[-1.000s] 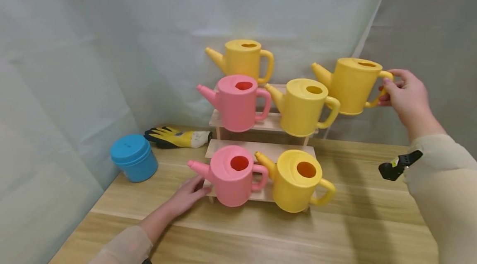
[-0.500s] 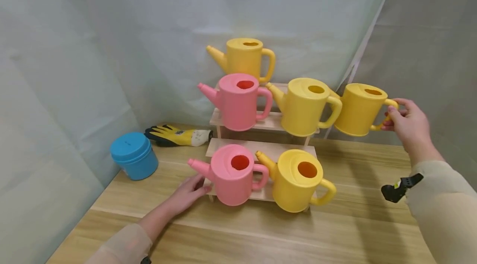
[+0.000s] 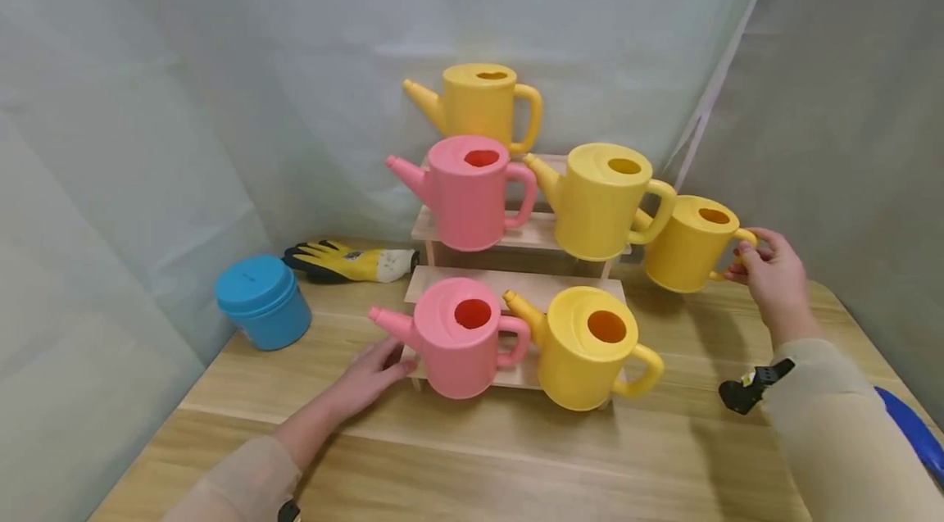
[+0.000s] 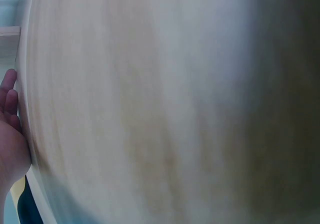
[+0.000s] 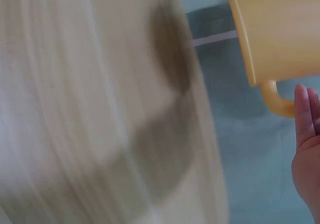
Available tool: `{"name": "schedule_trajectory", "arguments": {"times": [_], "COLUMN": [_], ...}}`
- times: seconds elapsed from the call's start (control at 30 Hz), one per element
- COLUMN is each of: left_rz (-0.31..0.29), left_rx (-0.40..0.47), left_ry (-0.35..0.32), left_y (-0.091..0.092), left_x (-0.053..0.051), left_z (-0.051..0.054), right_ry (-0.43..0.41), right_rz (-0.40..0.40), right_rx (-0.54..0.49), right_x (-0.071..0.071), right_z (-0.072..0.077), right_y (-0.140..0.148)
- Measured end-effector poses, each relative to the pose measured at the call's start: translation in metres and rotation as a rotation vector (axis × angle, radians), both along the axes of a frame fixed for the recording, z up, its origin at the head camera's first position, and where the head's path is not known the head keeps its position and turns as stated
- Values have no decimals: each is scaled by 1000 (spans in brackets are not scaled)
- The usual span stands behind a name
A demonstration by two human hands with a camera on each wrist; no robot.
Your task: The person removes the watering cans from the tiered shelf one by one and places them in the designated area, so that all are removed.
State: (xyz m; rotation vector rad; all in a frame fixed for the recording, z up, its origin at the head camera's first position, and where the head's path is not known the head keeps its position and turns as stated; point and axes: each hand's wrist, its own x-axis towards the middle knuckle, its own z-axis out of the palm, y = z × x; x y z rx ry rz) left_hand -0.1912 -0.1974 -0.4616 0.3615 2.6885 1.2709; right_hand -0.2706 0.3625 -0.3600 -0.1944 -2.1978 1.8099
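In the head view my right hand (image 3: 778, 280) grips the handle of a yellow watering can (image 3: 689, 247), right of a stepped wooden rack (image 3: 516, 284). The right wrist view shows that watering can (image 5: 280, 33) raised above the table. Beside the rack's lowest left end, my left hand (image 3: 361, 383) rests with thumb and fingers against the wood. On the lowest step are a pink watering can (image 3: 453, 354) and a yellow one (image 3: 578, 358). Higher up stand another pink watering can (image 3: 465, 206), a paler yellow one (image 3: 601, 215) and, at the top, a yellow one (image 3: 475, 108).
Left of the rack stands a blue lidded tub (image 3: 265, 305). A yellow and black work glove (image 3: 350, 262) lies behind it near the wall cloth. Part of a blue object (image 3: 910, 428) shows at the right edge of the wooden table (image 3: 516, 465).
My right hand has lowered the yellow watering can beside the rack, and it now sits partly behind the paler yellow one. The left hand stays at the rack.
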Motion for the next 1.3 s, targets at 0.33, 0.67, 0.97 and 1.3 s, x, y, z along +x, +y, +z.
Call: {"name": "schedule_trajectory", "arguments": {"times": [0.33, 0.67, 0.97, 1.3], "left_rz": [-6, 5, 23, 40], "left_rx": [6, -9, -7, -16], "left_ry": [2, 5, -3, -9], "left_y": [5, 6, 4, 2], "left_x": [2, 2, 3, 3], "left_z": [0, 2, 4, 3], "right_ry": [-23, 19, 18, 31], "right_rz": [-20, 0, -7, 16], "right_rx": [-121, -256, -266, -245], "right_x": [3, 6, 6, 0], "right_z": [-40, -61, -62, -62], "right_y": [-11, -17, -21, -17]}}
